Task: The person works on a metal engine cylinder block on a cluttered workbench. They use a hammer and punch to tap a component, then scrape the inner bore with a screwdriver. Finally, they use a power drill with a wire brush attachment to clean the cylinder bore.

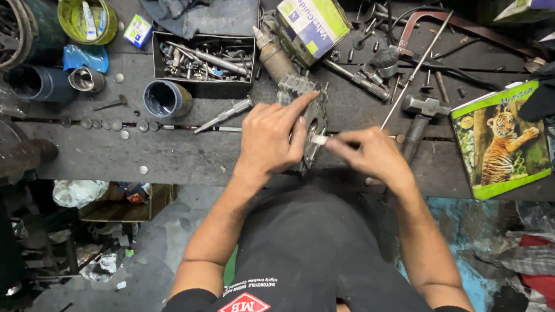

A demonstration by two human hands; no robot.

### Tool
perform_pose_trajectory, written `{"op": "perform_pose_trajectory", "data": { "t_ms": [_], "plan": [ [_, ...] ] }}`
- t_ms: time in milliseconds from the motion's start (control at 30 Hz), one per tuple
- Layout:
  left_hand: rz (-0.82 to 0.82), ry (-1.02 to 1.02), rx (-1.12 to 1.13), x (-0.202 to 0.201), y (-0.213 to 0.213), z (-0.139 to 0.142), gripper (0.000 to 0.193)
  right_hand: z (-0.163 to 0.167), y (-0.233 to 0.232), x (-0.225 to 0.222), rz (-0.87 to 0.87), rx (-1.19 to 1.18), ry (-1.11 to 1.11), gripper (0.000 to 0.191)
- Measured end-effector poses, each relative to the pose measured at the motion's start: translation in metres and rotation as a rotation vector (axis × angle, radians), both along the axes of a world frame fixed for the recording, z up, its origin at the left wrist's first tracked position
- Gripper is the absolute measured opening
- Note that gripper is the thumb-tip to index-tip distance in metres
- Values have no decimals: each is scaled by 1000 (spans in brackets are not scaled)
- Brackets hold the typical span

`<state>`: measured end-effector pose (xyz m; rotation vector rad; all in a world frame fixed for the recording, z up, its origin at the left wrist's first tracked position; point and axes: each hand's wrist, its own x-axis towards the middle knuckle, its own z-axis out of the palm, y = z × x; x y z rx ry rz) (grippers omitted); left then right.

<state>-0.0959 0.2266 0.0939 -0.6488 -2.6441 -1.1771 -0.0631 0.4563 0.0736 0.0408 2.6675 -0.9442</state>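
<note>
Cluttered workbench (160,157): left hand (269,139) clasps metal engine part (312,129); right hand (372,157) pinches small blade (318,139) against it.

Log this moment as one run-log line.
left hand: steadies finned metal engine part | right hand: pinches small pale piece against it | surface: dark workbench | nearby: hammer

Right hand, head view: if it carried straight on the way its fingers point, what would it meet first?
The right hand points left, pinching a small pale piece. Straight on, it would first meet the metal engine part that the left hand steadies; the piece's tip already looks at or against it, though depth is unclear.
</note>
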Motion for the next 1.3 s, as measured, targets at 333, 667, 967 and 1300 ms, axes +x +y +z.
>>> {"op": "perform_pose_trajectory", "data": {
  "t_ms": [333,667,967,1300],
  "plan": [
    [11,-4,0,-5,-1,-2,44,5,1,-11,176,-133,-99,33],
    [-1,4,-8,-6,0,-1,44,8,5,-7,31,236,47,36],
    [-31,21,-3,-6,3,2,44,-2,-3,3,7,-30,-40,31],
    [7,-24,-23,-9,1,3,43,-14,0,-1,-3,-90,-44,28]
  ]
}}
